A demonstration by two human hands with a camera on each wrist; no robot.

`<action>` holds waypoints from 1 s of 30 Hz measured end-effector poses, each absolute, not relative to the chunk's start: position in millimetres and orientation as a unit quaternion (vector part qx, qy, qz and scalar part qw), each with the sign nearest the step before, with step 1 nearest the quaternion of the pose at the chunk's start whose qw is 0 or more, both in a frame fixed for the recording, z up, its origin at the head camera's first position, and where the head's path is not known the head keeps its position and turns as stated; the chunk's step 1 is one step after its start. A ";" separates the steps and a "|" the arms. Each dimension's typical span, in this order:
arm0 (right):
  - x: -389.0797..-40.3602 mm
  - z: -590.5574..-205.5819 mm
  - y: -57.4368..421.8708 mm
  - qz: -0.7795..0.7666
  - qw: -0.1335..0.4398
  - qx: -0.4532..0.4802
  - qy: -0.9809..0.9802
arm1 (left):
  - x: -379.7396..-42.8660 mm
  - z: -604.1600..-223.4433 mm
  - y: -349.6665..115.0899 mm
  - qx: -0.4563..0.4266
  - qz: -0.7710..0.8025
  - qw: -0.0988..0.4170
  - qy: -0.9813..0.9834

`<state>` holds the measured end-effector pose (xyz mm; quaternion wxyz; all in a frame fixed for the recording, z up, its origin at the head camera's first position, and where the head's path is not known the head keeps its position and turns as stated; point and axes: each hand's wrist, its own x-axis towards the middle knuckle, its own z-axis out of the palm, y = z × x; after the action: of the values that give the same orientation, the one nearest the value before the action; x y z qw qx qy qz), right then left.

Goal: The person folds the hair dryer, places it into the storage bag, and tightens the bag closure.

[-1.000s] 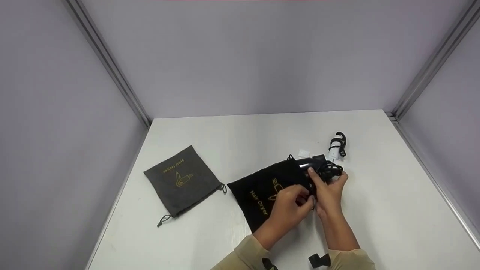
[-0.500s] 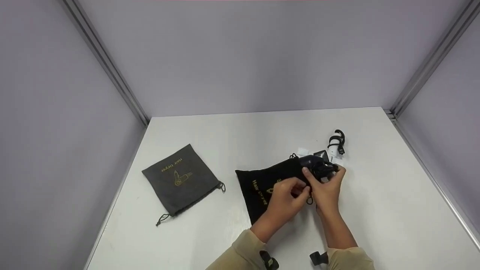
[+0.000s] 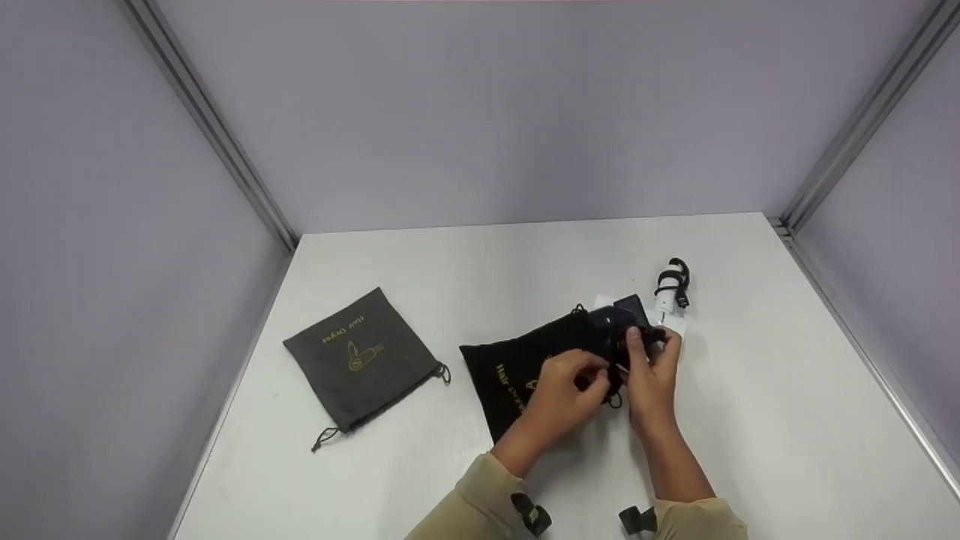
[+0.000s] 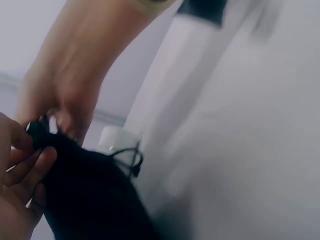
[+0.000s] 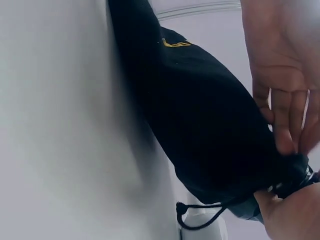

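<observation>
A black drawstring bag (image 3: 499, 390) with gold "Hair Dryer" lettering lies tilted in front of the person. Out of its mouth sticks a glossy black hair dryer (image 3: 613, 318), its cord bundled at the end. The left hand (image 3: 562, 390) pinches the near edge of the bag's mouth; its curled fingers also show on the black cloth (image 4: 95, 200) in the left wrist view. The right hand (image 3: 651, 382) grips the dryer's end, thumb on top and fingers beyond. In the right wrist view, the right hand (image 5: 295, 215) is at the bag's mouth beside a drawstring loop (image 5: 202, 227).
A grey drawstring bag (image 3: 367, 364) with the same print lies flat at the left. Behind the hands is a white handle with a black cord wrapped round it (image 3: 670, 286), partly hidden. Pale walls enclose the white table (image 3: 780, 390).
The right hand has shifted slightly left and up with the dryer, its thumb now over the bundled cord. The left hand has moved a little left, still pinching the bag's edge; the bag's corner has shifted.
</observation>
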<state>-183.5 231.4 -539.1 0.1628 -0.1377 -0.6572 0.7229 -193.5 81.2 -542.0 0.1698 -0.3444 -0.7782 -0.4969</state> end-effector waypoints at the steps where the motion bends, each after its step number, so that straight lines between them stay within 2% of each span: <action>1: -183.2 -538.5 232.0 0.727 0.158 -0.136 -0.655 | -196.8 -539.8 78.4 -0.338 -0.490 0.173 -0.784; 6: -182.4 -538.1 233.1 0.735 0.123 -0.125 -0.655 | -213.5 -531.2 64.3 -0.271 -0.444 0.175 -0.836; 13: -181.4 -542.3 231.0 0.733 0.086 -0.087 -0.669 | -233.3 -537.2 47.9 -0.171 -0.429 0.080 -0.884; 20: -179.8 -540.4 231.2 0.700 0.065 -0.046 -0.710 | -239.0 -550.3 40.2 -0.165 -0.416 0.018 -0.894; 23: -179.5 -537.8 231.3 0.691 0.058 -0.028 -0.720 | -241.2 -550.1 36.8 -0.159 -0.427 -0.037 -0.889; 26: -178.5 -536.7 229.6 0.689 0.061 -0.012 -0.722 | -244.7 -549.8 32.4 -0.164 -0.486 -0.093 -0.854; 30: -175.8 -539.1 228.0 0.688 0.078 0.008 -0.721 | -247.8 -549.2 28.1 -0.162 -0.591 -0.111 -0.782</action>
<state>-175.8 228.0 -539.1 0.0778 0.0080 -0.7211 0.6884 -247.8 28.1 -549.2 -0.1110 -0.1622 -0.7822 -0.5913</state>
